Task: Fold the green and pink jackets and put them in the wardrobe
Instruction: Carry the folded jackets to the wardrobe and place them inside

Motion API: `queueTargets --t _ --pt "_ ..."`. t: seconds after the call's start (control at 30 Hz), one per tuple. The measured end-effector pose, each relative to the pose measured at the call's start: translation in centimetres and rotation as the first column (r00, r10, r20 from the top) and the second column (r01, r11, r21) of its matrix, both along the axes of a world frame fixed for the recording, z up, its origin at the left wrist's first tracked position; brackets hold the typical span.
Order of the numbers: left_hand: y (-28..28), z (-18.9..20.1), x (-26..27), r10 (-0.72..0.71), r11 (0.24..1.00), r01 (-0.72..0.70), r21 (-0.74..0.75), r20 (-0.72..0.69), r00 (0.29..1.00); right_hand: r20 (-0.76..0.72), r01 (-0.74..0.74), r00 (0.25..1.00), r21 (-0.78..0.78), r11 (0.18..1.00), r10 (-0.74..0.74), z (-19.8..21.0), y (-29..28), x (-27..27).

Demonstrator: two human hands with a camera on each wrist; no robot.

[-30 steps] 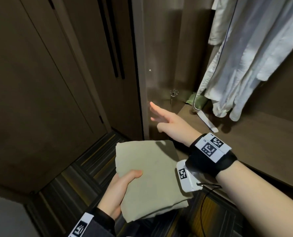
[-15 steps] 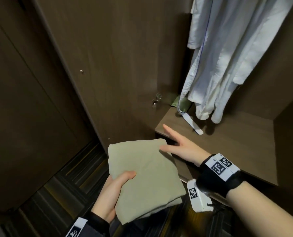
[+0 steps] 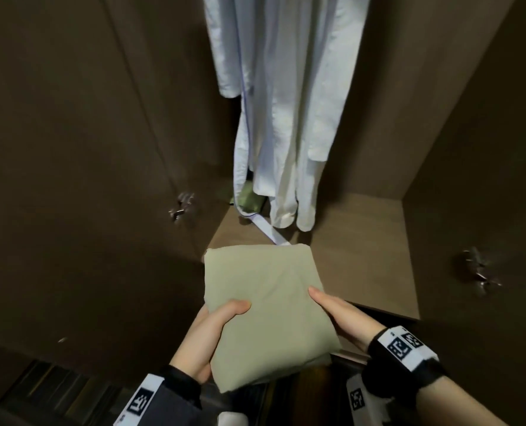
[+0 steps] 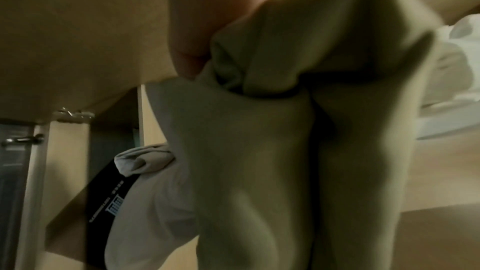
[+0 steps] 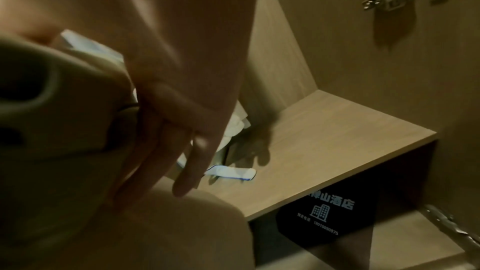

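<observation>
A folded pale olive-green jacket (image 3: 264, 302) hangs in front of the open wardrobe, its far edge just over the front of the wooden shelf (image 3: 363, 256). My left hand (image 3: 221, 321) grips its near left edge, thumb on top and fingers beneath. At the right edge, my right hand (image 3: 332, 305) holds it with the thumb on top. The right wrist view has the right fingers (image 5: 187, 151) stretched along the fabric (image 5: 78, 192). The left wrist view is filled with the jacket's hanging folds (image 4: 259, 151). No pink jacket is in view.
White robes (image 3: 286, 103) hang over the back of the shelf, with a belt end (image 3: 270, 232) lying on it. A darker green bundle (image 3: 249, 199) sits behind them. A black printed bag (image 5: 324, 219) is under the shelf. Door hinges (image 3: 181, 207) (image 3: 476, 269) flank the opening.
My right hand has left the wardrobe door and come back to take the jacket's right edge. The jacket has moved forward to the shelf front, and the wardrobe now stands open in front of me.
</observation>
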State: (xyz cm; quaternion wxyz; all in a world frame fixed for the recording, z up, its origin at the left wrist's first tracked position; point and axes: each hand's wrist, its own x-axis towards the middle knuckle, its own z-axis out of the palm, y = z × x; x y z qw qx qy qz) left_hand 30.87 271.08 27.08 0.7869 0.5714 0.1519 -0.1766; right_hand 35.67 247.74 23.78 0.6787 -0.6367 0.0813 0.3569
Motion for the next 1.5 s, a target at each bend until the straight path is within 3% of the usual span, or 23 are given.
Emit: queueTargets --t 0.27,0.43,0.6,0.77,0.9,1.1,1.27,1.37,1.5 --pt "-7.7 -1.8 7.3 -0.114 0.993 0.114 0.037 -0.003 0.994 -0.009 0.269 0.963 -0.035 0.962 -0.27 -2.2 -6.7 3.3" --pt "-11.0 -2.4 11.5 -0.213 0.972 0.217 0.093 -0.05 0.976 -0.06 0.357 0.933 0.026 0.934 -0.355 -3.8 -9.8 4.3" --pt "-13.8 -3.4 16.2 -0.28 0.957 0.288 0.047 -0.123 0.952 -0.058 0.454 0.89 0.049 0.89 -0.451 -4.6 -12.0 6.9" --pt "-17.9 -5.9 22.6 -0.3 0.944 0.321 0.082 -0.198 0.933 -0.024 0.634 0.772 -0.04 0.772 -0.636 -6.6 -14.4 10.6" --pt "-21.4 -7.7 28.2 -0.371 0.911 0.407 0.062 -0.303 0.878 -0.062 0.718 0.688 -0.083 0.691 -0.723 -7.9 -16.5 13.5" --pt "-27.8 -10.1 36.0 -0.558 0.782 0.616 0.092 -0.336 0.759 0.021 0.873 0.48 -0.114 0.475 -0.877 -10.3 -19.6 16.4" --pt "-31.4 -13.2 40.9 -0.637 0.702 0.703 0.113 -0.341 0.691 0.08 0.925 0.378 -0.068 0.374 -0.922 -11.8 -20.8 18.8" --pt "-32.6 -15.7 42.9 -0.612 0.715 0.688 0.127 -0.364 0.703 0.154 0.929 0.371 -0.076 0.363 -0.916 -13.0 -21.9 21.3" --pt "-33.1 -19.3 45.1 -0.569 0.732 0.663 0.158 -0.395 0.721 0.181 0.91 0.413 -0.113 0.399 -0.892 -16.2 -23.3 24.4"
